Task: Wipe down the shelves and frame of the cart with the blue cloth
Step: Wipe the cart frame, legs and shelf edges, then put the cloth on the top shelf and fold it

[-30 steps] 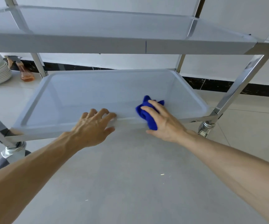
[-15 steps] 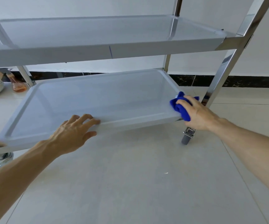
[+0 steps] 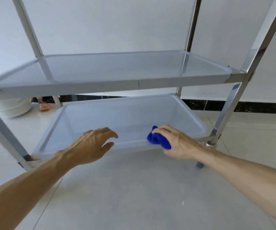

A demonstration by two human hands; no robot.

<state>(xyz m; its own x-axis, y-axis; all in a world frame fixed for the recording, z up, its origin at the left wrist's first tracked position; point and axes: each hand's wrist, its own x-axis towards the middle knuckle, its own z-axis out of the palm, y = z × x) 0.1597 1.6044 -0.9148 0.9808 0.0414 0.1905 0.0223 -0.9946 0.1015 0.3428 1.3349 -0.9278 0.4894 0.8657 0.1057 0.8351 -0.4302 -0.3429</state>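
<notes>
A steel cart stands in front of me with a middle shelf (image 3: 117, 70) and a bottom shelf (image 3: 125, 117) between shiny posts (image 3: 230, 107). My right hand (image 3: 175, 143) grips the bunched blue cloth (image 3: 158, 138) and presses it on the bottom shelf's front rim, right of centre. My left hand (image 3: 90, 145) hovers over the same rim left of centre, fingers spread and loosely bent, holding nothing.
A stack of white plates (image 3: 9, 107) and a small flask of orange liquid (image 3: 43, 105) sit on the tiled floor behind the cart at the left. A caster wheel (image 3: 200, 165) shows under the front right post. White wall with a dark skirting behind.
My right hand has slid the cloth back leftward along the front rim from the right corner. My left hand has lifted off the rim. The view has tilted up.
</notes>
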